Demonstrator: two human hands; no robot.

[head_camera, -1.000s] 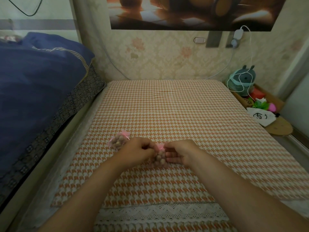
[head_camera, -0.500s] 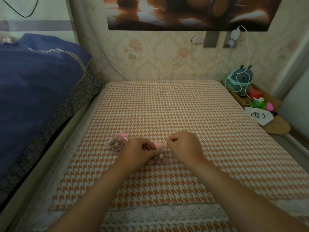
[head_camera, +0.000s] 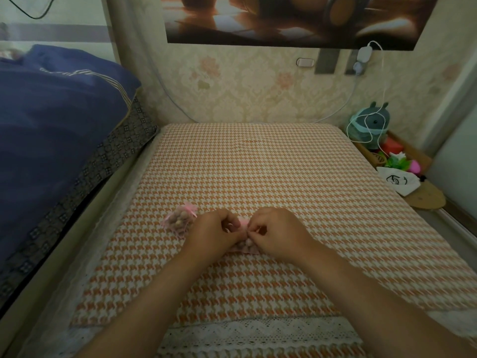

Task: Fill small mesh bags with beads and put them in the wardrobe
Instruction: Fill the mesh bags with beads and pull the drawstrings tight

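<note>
A small pink mesh bag (head_camera: 245, 246) holding tan beads lies on the orange houndstooth mat (head_camera: 258, 166), mostly hidden between my hands. My left hand (head_camera: 215, 235) pinches the bag's top from the left. My right hand (head_camera: 277, 233) pinches it from the right, fingertips at the pink neck. A second pink mesh bag (head_camera: 180, 219), full of beads and tied with a bow, rests on the mat just left of my left hand, apart from it.
A bed with a dark blue quilt (head_camera: 51, 130) runs along the left. At the right edge stand a teal toy (head_camera: 370, 125) wrapped in white cable, a white pouch (head_camera: 397, 180), a round wooden board (head_camera: 426, 198) and small coloured items. The wallpapered wall is behind.
My right hand lifted away to the right half a second ago, then came back to the bag's neck. The left hand stayed on the bag. The camera view drifted slightly.
</note>
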